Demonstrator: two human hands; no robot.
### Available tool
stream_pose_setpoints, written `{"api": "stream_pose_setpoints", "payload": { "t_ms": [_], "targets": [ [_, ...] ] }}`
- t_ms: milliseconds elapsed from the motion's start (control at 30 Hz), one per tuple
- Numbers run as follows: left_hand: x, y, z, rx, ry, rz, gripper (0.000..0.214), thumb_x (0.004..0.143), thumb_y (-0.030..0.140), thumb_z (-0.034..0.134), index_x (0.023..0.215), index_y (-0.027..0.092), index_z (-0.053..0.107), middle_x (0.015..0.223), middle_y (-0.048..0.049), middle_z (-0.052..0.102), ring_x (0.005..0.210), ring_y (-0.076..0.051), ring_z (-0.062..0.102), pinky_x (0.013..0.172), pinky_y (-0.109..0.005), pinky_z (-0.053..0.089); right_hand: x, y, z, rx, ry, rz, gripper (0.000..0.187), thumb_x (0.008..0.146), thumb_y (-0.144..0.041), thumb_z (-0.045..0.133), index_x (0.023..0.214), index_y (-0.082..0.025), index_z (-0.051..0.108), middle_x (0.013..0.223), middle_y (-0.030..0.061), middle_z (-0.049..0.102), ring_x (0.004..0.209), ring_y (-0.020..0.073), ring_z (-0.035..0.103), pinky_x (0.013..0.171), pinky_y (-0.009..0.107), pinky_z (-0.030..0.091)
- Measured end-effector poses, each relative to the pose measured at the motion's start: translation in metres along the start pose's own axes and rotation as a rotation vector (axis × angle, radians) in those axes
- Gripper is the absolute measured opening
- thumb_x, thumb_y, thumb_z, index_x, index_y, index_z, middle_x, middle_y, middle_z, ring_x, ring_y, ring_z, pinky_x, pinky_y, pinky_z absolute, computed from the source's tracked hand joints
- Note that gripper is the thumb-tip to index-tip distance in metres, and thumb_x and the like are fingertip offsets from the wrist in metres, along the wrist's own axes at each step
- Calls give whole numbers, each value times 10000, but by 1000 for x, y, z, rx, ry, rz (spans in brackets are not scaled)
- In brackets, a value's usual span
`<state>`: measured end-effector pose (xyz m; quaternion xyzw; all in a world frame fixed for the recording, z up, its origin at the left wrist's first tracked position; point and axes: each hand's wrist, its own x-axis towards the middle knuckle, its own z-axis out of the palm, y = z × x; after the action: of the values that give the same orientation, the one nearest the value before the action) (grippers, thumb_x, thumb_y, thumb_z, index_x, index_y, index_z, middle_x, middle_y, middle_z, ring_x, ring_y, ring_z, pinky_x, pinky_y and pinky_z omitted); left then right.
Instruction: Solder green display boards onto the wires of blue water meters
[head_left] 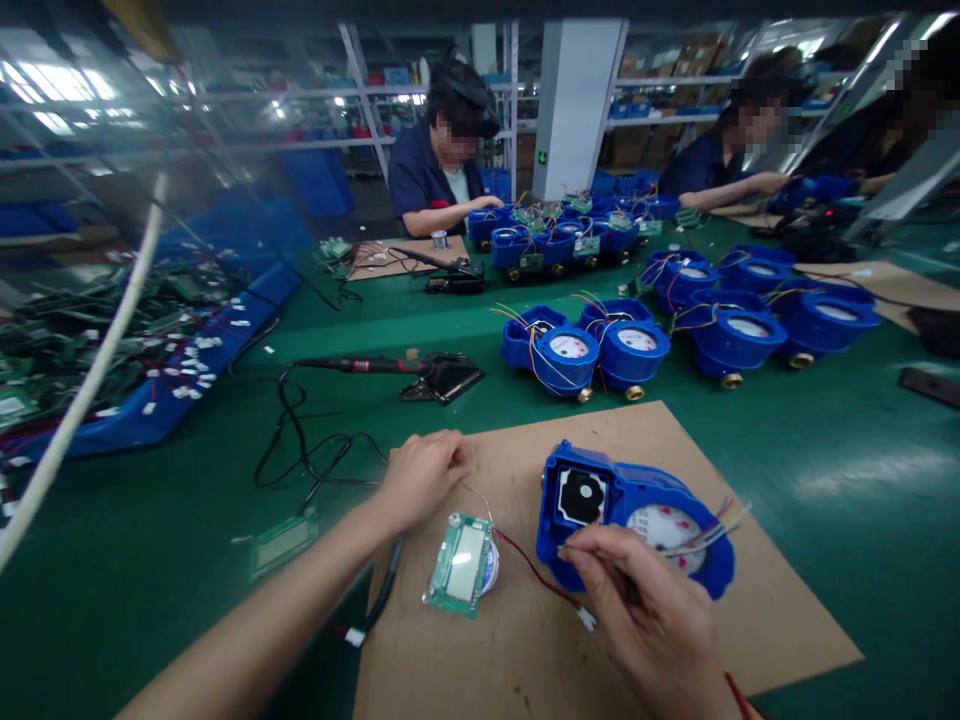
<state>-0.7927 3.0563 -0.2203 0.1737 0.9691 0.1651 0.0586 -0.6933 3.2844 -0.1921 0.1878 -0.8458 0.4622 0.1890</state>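
Note:
My right hand [652,610] is closed in a pinch over the near side of a blue water meter housing [712,560]. A thin wire end seems to show at its fingertips. Coloured wires [720,525] fan out over the meter's dial, beside that hand. My left hand [424,475] has its fingers curled together at the far edge of the cardboard sheet [517,650]. Thin solder wire [480,497] runs from under those fingers toward a small reel [491,568]. A green circuit board [461,565] with a display lies tilted on the reel. Its red-black lead ends in a white connector [586,618].
A soldering iron [360,365] rests in its black stand [446,380] beyond my left hand. Several blue meters [566,360] stand farther back. On the left, a blue bin [161,420] holds many circuit boards. Co-workers [439,160] sit across the green table.

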Motion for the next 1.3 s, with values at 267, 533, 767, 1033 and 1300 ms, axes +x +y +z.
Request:
{"api": "stream_pose_setpoints", "payload": {
  "t_ms": [267, 533, 767, 1033, 1300],
  "targets": [
    [-12, 0, -18, -117, 249, -56, 331, 770, 295, 592, 1047, 200, 437, 1030, -31, 507, 968, -201, 484, 808, -357, 382, 13, -14, 27, 68, -98, 40, 113, 818, -126, 487, 864, -190, 568, 745, -2, 621, 674, 109, 592, 602, 209, 464],
    [-64, 49, -41, -323, 197, 90, 93, 845, 295, 473, 938, 283, 478, 984, 48, 517, 979, -129, 459, 832, -288, 364, 12, -13, 28, 59, -147, 50, 118, 832, -141, 476, 876, -193, 573, 764, 11, 620, 699, 125, 584, 626, 238, 453],
    [-69, 65, -33, -339, 172, 157, 60, 830, 230, 489, 874, 271, 486, 936, 46, 522, 924, -134, 463, 789, -306, 337, 13, -13, 27, 60, -161, 58, 117, 836, -147, 476, 867, -195, 578, 771, 8, 622, 704, 121, 584, 630, 229, 447],
    [-73, 69, -30, -424, 114, 140, 69, 875, 230, 409, 866, 247, 475, 920, 17, 510, 903, -148, 452, 773, -303, 323, 10, -12, 26, 121, -118, 57, 150, 841, -136, 472, 925, -196, 579, 863, 18, 644, 805, 119, 600, 716, 229, 488],
    [-73, 70, -23, -381, 124, 146, 62, 876, 217, 390, 869, 224, 451, 905, 2, 495, 879, -158, 437, 761, -319, 302, 8, -13, 19, 148, -92, 43, 147, 841, -121, 462, 919, -195, 563, 939, 35, 634, 890, 138, 590, 762, 262, 483]
  ]
}}
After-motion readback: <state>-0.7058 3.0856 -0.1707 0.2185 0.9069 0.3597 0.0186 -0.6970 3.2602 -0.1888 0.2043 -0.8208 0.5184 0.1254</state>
